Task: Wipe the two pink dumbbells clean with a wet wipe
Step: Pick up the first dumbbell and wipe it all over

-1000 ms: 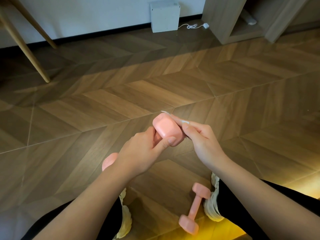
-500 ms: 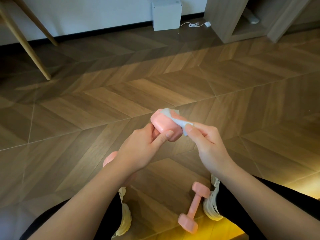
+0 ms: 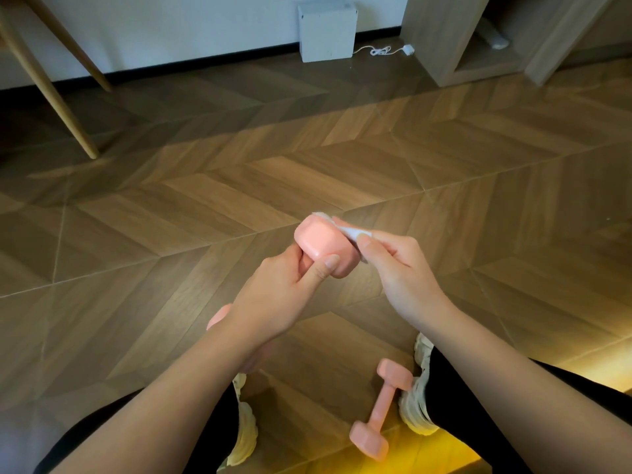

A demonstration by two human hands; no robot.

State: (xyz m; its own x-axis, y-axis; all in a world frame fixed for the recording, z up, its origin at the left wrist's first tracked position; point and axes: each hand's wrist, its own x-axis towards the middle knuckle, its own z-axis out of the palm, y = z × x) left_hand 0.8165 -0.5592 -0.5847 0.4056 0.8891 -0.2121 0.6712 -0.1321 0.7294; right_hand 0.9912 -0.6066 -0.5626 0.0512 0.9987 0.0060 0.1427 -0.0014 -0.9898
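Observation:
My left hand (image 3: 277, 299) grips a pink dumbbell (image 3: 325, 244) by its handle, with the upper head pointing up and away from me. Its lower head peeks out behind my left wrist. My right hand (image 3: 400, 268) pinches a white wet wipe (image 3: 349, 230) and presses it against the right side of the upper head. A second pink dumbbell (image 3: 381, 408) lies on the wooden floor between my feet, close to my right shoe (image 3: 415, 398).
My left shoe (image 3: 244, 429) is below my left arm. Slanted wooden furniture legs (image 3: 51, 87) stand at the far left. A white box (image 3: 326, 29) with a white cable sits against the back wall, and a wooden cabinet (image 3: 441, 39) stands at the far right.
My right hand has slid the wipe over the top of the dumbbell head and back down to its right side. The dumbbell in my left hand has barely shifted.

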